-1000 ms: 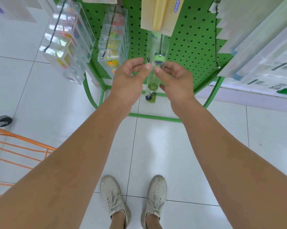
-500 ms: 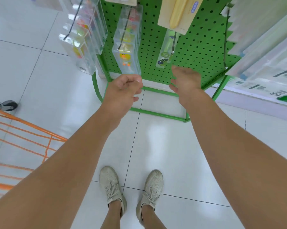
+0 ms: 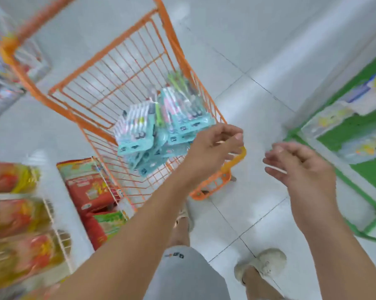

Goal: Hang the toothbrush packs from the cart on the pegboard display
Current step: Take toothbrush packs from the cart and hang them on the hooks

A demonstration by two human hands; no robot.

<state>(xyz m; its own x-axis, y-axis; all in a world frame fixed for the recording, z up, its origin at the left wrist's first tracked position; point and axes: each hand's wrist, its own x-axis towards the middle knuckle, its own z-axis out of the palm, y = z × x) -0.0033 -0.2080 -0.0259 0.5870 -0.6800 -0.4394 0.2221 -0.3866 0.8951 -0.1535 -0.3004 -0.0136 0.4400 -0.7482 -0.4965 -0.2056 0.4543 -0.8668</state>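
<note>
The toothbrush packs (image 3: 161,128) lie heaped in the cart (image 3: 109,68) just beyond the empty, loosely curled left hand (image 3: 213,146), the nearer one; the right hand (image 3: 299,167) hangs relaxed, holding nothing.

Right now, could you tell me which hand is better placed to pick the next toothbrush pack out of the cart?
Left, probably. The left hand is empty and hovers at the orange cart rim, right beside the toothbrush packs. The right hand, also empty, is over the floor, farther from the cart.
</note>
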